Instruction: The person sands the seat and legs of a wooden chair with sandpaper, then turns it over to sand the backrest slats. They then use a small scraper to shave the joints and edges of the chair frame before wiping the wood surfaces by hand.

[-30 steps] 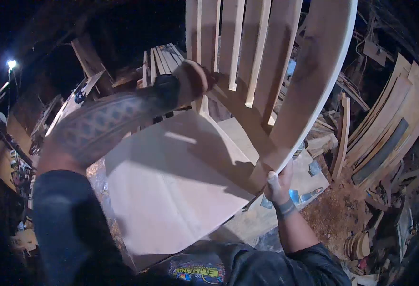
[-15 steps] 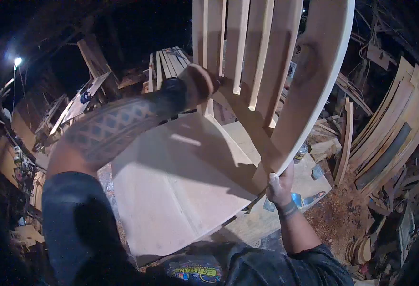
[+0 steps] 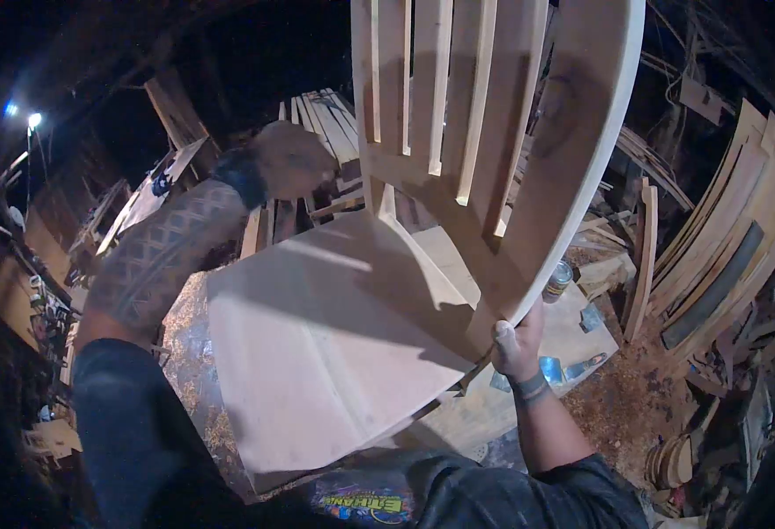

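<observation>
A bare wooden chair (image 3: 352, 326) fills the middle of the view, with its pale seat panel facing me. Its tall slatted backrest (image 3: 572, 132) rises at the upper right, the outer post curved. My right hand (image 3: 518, 346) is wrapped around the lower end of that post, near the seat's back corner, thumb showing on the near side. Left of the backrest my left hand (image 3: 295, 160) is in the air, smeared by motion, and its fingers do not show distinctly. A wristband sits on that wrist.
Beneath the chair, a board (image 3: 458, 432) carries a putty knife (image 3: 585, 366), a small can (image 3: 559, 278) and blue-grey sheet pieces (image 3: 550, 370). Curved planks (image 3: 731, 238) lean at the right. Wood strips (image 3: 326, 123) lie behind. Sawdust (image 3: 638, 397) covers the floor.
My left hand has moved left, away from the backrest's inner post to the air beside it. My right hand keeps its hold, and the chair has barely shifted in view.
</observation>
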